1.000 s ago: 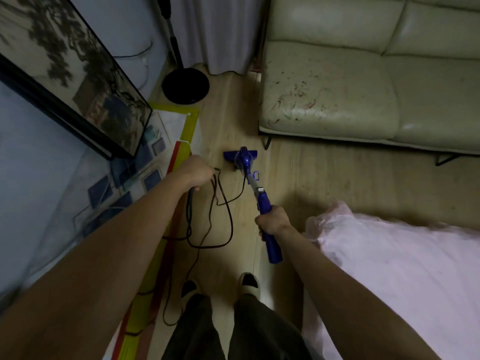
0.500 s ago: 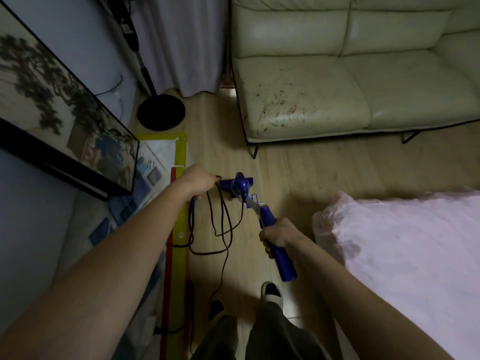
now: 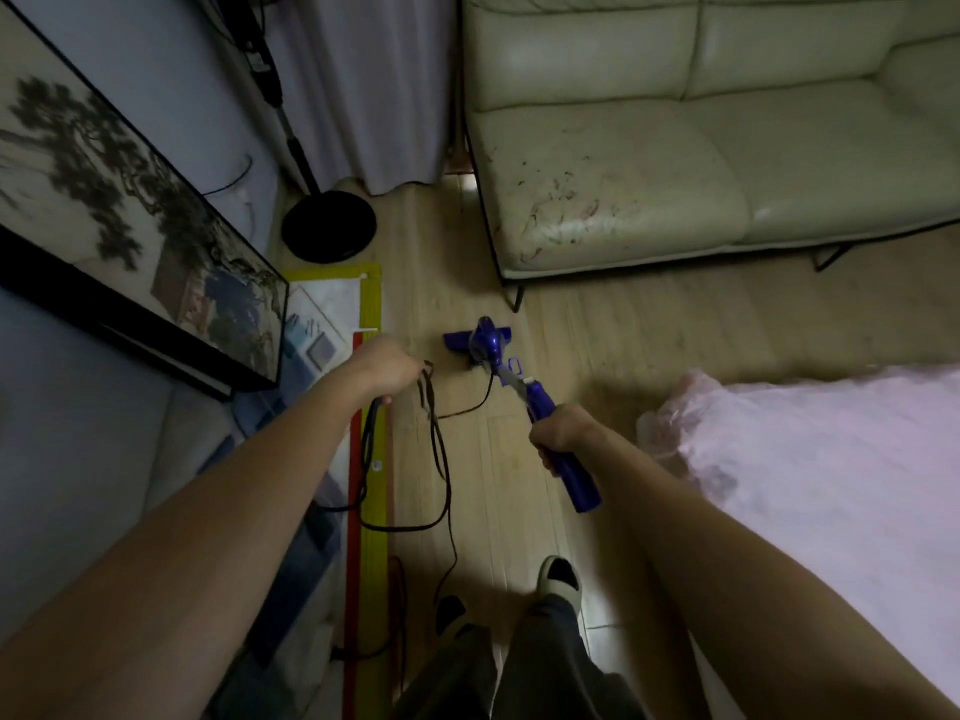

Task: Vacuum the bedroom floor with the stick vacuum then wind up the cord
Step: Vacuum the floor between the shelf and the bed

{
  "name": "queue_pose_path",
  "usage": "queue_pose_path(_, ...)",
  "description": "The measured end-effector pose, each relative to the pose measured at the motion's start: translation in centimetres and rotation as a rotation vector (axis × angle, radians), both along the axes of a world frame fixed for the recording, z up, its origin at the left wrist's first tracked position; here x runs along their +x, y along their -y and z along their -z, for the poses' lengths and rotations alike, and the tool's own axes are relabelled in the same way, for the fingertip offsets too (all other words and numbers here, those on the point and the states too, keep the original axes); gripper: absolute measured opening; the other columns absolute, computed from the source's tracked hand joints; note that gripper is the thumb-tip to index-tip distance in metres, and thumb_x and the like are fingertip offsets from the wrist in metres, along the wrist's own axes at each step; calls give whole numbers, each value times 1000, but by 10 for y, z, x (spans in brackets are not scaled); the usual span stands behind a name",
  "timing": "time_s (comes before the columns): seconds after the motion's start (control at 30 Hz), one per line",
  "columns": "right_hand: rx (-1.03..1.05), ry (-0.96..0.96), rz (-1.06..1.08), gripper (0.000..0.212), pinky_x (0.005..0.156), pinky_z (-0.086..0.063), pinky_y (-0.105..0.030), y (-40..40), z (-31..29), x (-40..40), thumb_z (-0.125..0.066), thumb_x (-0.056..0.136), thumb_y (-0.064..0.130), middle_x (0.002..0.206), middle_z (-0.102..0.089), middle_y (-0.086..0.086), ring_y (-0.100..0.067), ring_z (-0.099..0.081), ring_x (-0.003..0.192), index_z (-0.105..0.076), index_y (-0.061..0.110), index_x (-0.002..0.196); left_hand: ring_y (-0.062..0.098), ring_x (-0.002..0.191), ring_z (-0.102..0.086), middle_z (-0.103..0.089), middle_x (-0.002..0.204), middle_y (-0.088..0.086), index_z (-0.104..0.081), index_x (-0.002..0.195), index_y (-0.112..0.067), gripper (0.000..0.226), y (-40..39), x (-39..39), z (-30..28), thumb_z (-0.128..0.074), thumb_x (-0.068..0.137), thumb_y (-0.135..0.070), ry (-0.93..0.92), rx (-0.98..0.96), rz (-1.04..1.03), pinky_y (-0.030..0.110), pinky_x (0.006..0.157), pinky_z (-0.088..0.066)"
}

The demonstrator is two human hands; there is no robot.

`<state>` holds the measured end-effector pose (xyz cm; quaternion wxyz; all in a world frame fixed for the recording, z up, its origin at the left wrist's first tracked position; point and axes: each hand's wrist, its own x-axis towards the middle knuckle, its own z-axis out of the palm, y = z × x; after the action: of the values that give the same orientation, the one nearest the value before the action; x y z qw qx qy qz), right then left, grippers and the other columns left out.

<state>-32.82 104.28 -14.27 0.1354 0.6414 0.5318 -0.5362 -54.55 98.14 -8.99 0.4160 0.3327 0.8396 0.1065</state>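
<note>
While the right hand (image 3: 563,433) is wrapped tight round the blue handle of the vacuum (image 3: 524,392), the left hand (image 3: 387,363) is curled round a bunch of black cord (image 3: 441,459) loops. The vacuum's head sits flat on the wood floor (image 3: 623,345), near the front left leg of the sofa (image 3: 675,163), shaft tilted back toward the person. Cord runs from just behind the head to the left fist, then hangs in several loops down to the floor; slack trails back past the feet (image 3: 558,576). Part of it lies over a yellow-edged mat (image 3: 374,522) on the left. Framed picture (image 3: 130,236) leans against the left wall. Black round fan base (image 3: 329,228) stands on the floor beyond the mat, beside a white curtain (image 3: 374,96). Sofa seat has scribble marks. Pink bedding (image 3: 831,485) fills the right foreground, just beside the right forearm. Frame is dim and slightly blurred; finger detail on the left hand is hidden behind the knuckles.
</note>
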Motion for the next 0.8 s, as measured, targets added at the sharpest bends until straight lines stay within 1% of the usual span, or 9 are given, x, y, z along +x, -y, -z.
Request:
queue_pose_path(0.07, -20, 31, -8, 24, 44, -48, -27, 16, -15, 12, -57, 85, 1, 69, -60, -11, -19, -57, 52, -50, -3, 108, 22, 52, -50, -59, 67, 14, -64, 98, 3, 34, -9, 3, -5, -50, 96, -27, -9, 23, 29, 23, 49, -38)
queue_pose_path(0.1, -37, 35, -6, 23, 45, -48, -27, 23, -22, 16, -57, 85, 2, 68, -60, -10, -18, -57, 52, -52, -3, 107, 21, 50, -48, -62, 72, 16, -65, 98, 3, 33, -14, 4, -5, -51, 95, -26, 8, 37, 35, 23, 48, -37)
queue_pose_path(0.17, -83, 22, -3, 18, 46, -48, -26, 33, -37, 25, -59, 86, 5, 69, -60, -8, -16, -57, 52, -53, 0, 103, 25, 57, -50, -68, 91, 20, -64, 102, 5, 34, -22, 8, -4, -51, 95, -25, 64, 54, 40, 27, 56, -40)
queue_pose_path(0.27, -136, -2, -4, 12, 44, -49, -24, 41, -54, 34, -61, 88, 8, 68, -60, -7, -14, -57, 51, -51, 5, 92, 26, 69, -52, -65, 90, 22, -63, 105, 7, 34, -27, 13, -2, -50, 95, -22, 102, 63, 50, 30, 62, -40)
queue_pose_path(0.43, -98, -57, 96, 34, 44, -47, -24, 53, -41, 40, -62, 87, 7, 71, -60, -7, -13, -57, 51, -49, 1, 117, 27, 67, -55, -67, 97, 22, -65, 102, 3, 31, -27, 13, 1, -52, 94, -24, 83, 60, 66, 28, 60, -43)
queue_pose_path(0.53, -69, -73, 137, 40, 46, -48, -24, 57, -22, 36, -63, 86, 6, 79, -61, -9, -15, -58, 56, -45, 3, 121, 33, 82, -63, -68, 103, 21, -65, 103, 2, 29, -21, 13, 5, -51, 95, -23, 94, 48, 72, 30, 62, -44)
queue_pose_path(0.57, -69, -67, 141, 41, 47, -49, -25, 58, -15, 34, -63, 85, 6, 83, -61, -10, -15, -59, 58, -45, 5, 122, 32, 82, -63, -68, 101, 19, -64, 103, 1, 28, -18, 13, 6, -51, 95, -22, 99, 48, 70, 29, 61, -44)
queue_pose_path(0.7, -75, -31, 116, 47, 57, -53, -28, 51, 4, 22, -61, 86, 5, 92, -61, -11, -18, -60, 68, -41, 7, 129, 21, 51, -48, -53, 64, 10, -60, 84, -4, 24, -9, 13, 2, -50, 95, -23, 62, 27, 98, 24, 49, -37)
queue_pose_path(0.8, -65, -48, 103, 45, 54, -50, -28, 31, 6, 4, -60, 87, 5, 89, -59, -11, -18, -58, 67, -40, 7, 128, 20, 50, -46, -52, 66, 9, -59, 79, -5, 26, -12, 11, -7, -50, 95, -23, 29, 24, 102, 24, 48, -35)
